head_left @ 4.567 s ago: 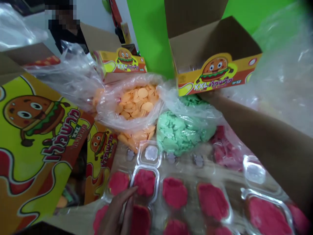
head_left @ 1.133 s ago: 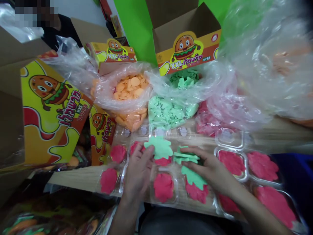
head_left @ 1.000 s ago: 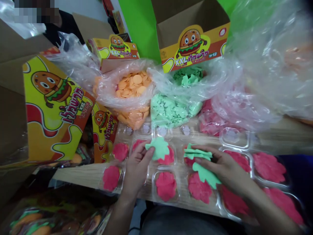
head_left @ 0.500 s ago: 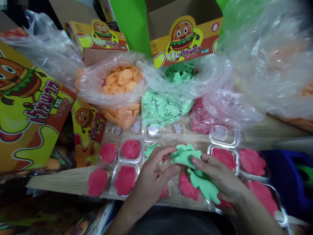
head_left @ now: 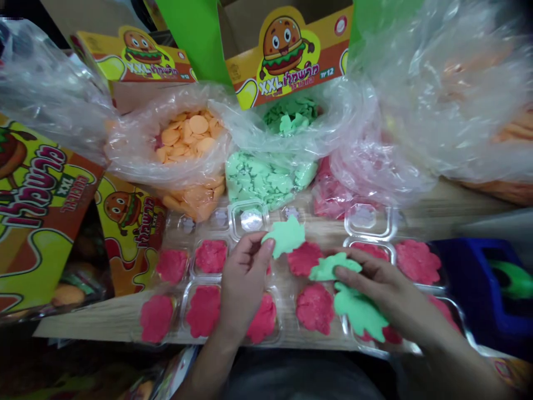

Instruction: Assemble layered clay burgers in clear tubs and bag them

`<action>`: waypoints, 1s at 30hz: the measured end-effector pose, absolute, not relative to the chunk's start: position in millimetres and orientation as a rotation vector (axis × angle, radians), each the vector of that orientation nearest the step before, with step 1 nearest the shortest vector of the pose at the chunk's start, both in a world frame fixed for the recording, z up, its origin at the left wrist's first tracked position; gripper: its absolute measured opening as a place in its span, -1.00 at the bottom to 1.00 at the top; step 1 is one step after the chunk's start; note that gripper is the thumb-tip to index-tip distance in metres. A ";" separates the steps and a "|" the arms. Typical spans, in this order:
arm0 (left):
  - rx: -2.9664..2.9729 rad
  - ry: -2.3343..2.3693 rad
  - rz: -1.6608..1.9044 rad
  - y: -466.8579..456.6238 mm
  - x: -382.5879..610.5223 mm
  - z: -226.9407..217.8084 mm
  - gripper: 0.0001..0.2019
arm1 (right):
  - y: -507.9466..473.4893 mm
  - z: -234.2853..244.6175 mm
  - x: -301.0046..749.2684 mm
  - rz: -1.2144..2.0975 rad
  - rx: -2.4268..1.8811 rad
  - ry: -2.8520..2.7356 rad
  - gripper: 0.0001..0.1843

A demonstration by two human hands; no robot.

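Observation:
My left hand pinches a light green lettuce-shaped candy piece between thumb and fingers. It is held above the clear plastic trays, near a pink flower-shaped piece. My right hand is closed on more green lettuce-shaped pieces, one under the thumb and another hanging below the fingers. Beneath the hands, pink flower-shaped pieces sit in two rows of clear trays. My forearms and hands cover part of several trays.
Open plastic bags hold orange discs, green lettuce pieces and pink pieces behind the trays. Printed burger boxes stand at the back and left. A dark blue object is at right.
My left hand has separated from the right with one green piece, moving left and slightly up. My right hand keeps the other green pieces. The camera view has shifted a little.

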State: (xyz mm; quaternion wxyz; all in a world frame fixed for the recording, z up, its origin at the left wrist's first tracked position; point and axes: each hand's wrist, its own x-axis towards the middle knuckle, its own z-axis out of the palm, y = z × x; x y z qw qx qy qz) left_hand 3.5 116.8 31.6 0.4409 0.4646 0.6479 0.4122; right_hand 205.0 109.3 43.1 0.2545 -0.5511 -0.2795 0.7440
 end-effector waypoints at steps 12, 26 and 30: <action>1.876 1.202 0.615 104.6 19.5 22.2 -0.72 | 106.3 54.5 231.4 1.923 -1.398 -0.331 -0.63; 0.835 1.381 1.006 96.9 -1.0 44.9 -0.83 | 105.6 49.7 190.2 2.079 -1.238 -0.787 -0.61; 0.921 1.389 0.756 76.9 -39.7 42.1 -0.83 | 107.8 40.2 200.3 1.955 -1.440 -0.696 -0.56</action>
